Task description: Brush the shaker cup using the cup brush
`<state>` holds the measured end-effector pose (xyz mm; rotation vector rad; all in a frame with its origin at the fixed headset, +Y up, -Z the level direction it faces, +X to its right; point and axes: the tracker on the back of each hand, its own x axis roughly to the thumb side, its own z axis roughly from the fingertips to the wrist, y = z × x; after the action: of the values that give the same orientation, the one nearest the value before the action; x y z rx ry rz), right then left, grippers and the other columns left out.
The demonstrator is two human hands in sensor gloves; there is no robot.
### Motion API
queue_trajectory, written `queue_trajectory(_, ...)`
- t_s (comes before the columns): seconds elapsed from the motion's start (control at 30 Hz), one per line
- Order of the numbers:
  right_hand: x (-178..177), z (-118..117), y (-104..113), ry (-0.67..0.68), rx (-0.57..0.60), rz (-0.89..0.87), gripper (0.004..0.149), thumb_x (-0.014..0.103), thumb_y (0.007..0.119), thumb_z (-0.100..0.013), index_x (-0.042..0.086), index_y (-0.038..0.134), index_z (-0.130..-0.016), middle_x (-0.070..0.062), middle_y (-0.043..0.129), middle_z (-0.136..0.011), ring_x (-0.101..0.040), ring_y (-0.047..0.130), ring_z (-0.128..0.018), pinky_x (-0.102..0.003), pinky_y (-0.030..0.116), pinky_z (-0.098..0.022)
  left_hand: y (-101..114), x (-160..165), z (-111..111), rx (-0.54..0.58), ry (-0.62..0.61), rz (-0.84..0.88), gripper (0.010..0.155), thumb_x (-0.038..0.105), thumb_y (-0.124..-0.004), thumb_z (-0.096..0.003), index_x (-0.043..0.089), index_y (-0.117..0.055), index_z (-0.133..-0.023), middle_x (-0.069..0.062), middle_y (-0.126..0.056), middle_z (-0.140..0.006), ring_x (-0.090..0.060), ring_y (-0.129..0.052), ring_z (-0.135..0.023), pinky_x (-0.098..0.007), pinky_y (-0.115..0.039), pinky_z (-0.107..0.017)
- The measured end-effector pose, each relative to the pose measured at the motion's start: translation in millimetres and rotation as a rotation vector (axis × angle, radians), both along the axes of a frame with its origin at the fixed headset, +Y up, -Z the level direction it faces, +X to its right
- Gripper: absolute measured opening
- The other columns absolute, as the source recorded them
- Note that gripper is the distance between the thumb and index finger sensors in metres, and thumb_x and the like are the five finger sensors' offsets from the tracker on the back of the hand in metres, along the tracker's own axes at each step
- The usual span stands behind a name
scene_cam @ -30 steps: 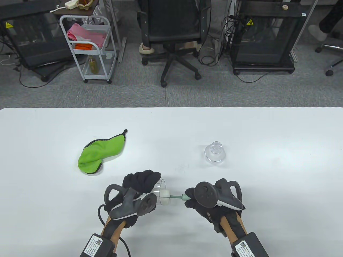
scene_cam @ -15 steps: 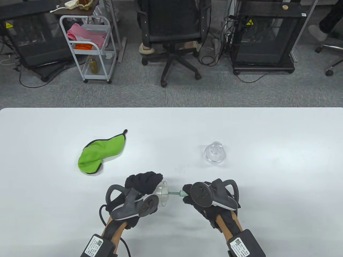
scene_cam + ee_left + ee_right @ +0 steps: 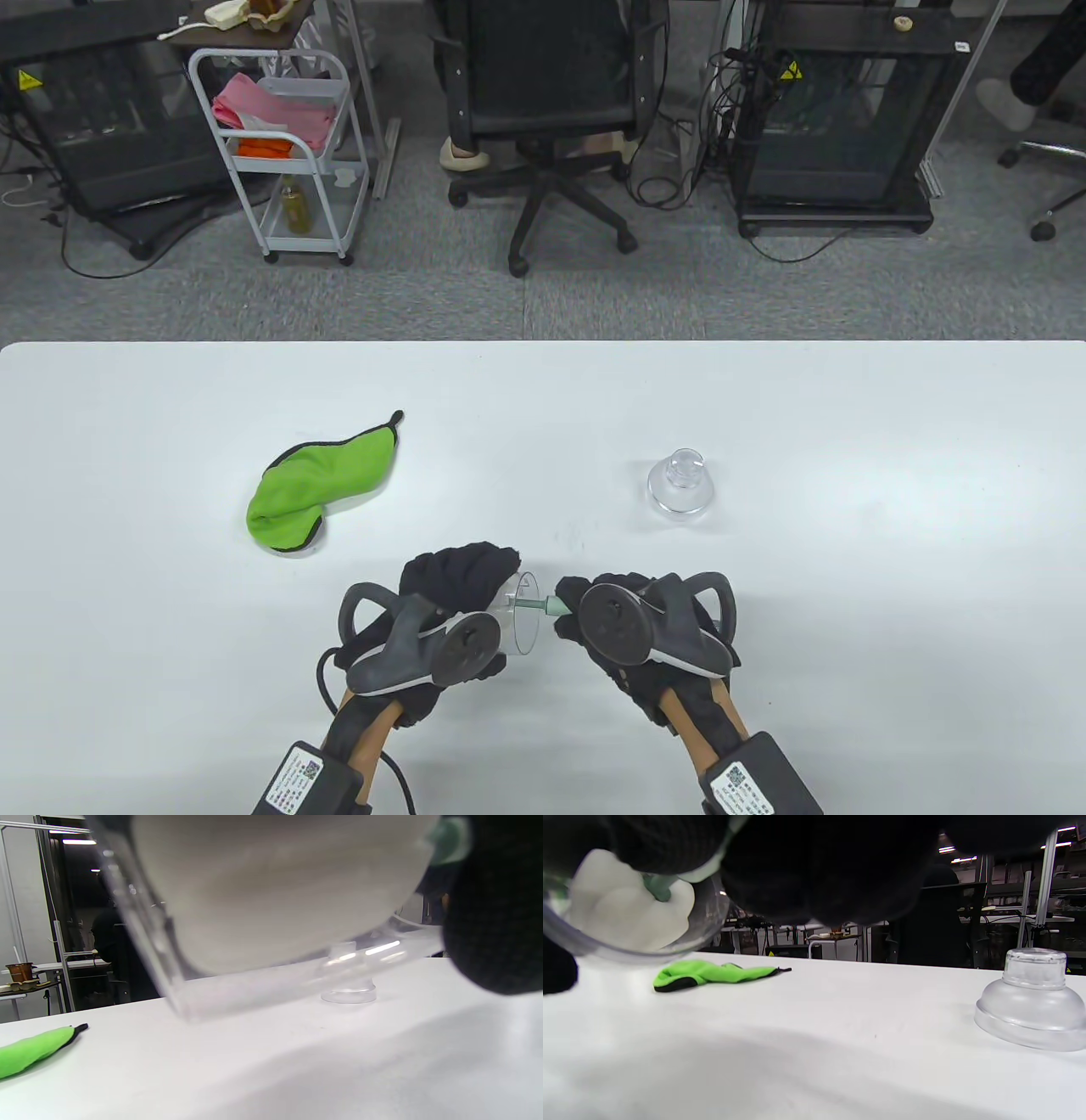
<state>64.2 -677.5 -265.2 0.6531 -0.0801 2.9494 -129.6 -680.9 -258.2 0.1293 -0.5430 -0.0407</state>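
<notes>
My left hand (image 3: 454,586) grips a clear shaker cup (image 3: 519,615) lying sideways above the table, mouth to the right. My right hand (image 3: 585,624) holds the cup brush by its green handle (image 3: 547,606). The brush's white sponge head (image 3: 628,914) is inside the cup (image 3: 708,921). In the left wrist view the sponge (image 3: 275,887) fills the cup (image 3: 237,993), with the right hand's glove (image 3: 496,912) at its mouth. The cup's clear domed lid (image 3: 680,487) stands on the table, far right of the hands, and shows in the right wrist view (image 3: 1031,1001).
A green cloth (image 3: 318,488) lies crumpled on the white table (image 3: 848,594), to the left beyond my left hand; it also shows in the right wrist view (image 3: 712,974) and the left wrist view (image 3: 29,1050). An office chair (image 3: 551,110) and a cart (image 3: 280,144) stand beyond the table's far edge.
My right hand has moved left toward the cup, pushing the brush's sponge head deeper inside. My left hand and the cup have stayed about in place.
</notes>
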Motion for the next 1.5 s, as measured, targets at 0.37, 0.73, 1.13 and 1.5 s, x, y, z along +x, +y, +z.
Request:
queue_trajectory(0.37, 13.1, 7.0, 8.8, 0.056, -0.058, -0.092, 0.052, 0.052, 0.077, -0.034, 0.032, 0.089, -0.080, 0.002, 0.106, -0.040, -0.021, 0.100, -0.018, -0.034, 0.089, -0.010, -1.0, -1.5, -2.5, -0.027, 0.008, 0.019, 0.114, 0.065, -0.105, -0.0167, 0.030, -0.044, -0.106, 0.002, -0.067, -0.110, -0.025, -0.092, -0.097, -0.058, -0.076, -0.065)
queue_trajectory(0.73, 32.8, -4.2, -7.4, -0.021, -0.220, -0.003, 0.052, 0.053, 0.077, -0.033, 0.036, 0.086, -0.080, 0.003, 0.104, -0.040, -0.021, 0.099, -0.019, -0.035, 0.089, -0.010, -6.4, 4.8, -2.8, 0.006, 0.009, -0.038, 0.114, 0.065, -0.106, -0.0164, 0.030, -0.045, -0.106, 0.003, -0.068, -0.110, -0.025, -0.092, -0.096, -0.058, -0.077, -0.065)
queue_trajectory(1.13, 47.2, 2.3, 9.5, -0.059, -0.074, -0.048, 0.052, 0.054, 0.074, -0.034, 0.036, 0.086, -0.081, 0.004, 0.104, -0.041, -0.021, 0.098, -0.020, -0.035, 0.088, -0.011, -6.8, 0.1, -2.3, 0.003, 0.019, -0.066, 0.114, 0.065, -0.105, -0.0167, 0.031, -0.044, -0.106, 0.004, -0.067, -0.111, -0.024, -0.091, -0.097, -0.058, -0.076, -0.067)
queue_trajectory(1.5, 45.4, 8.4, 3.9, -0.017, -0.234, -0.035, 0.052, 0.052, 0.075, -0.033, 0.036, 0.085, -0.081, 0.002, 0.103, -0.044, -0.024, 0.098, -0.025, -0.037, 0.088, -0.016, -2.8, -8.6, -0.8, 0.009, 0.030, -0.030, 0.115, 0.064, -0.106, -0.0156, 0.031, -0.045, -0.107, 0.004, -0.067, -0.111, -0.025, -0.091, -0.097, -0.058, -0.075, -0.067)
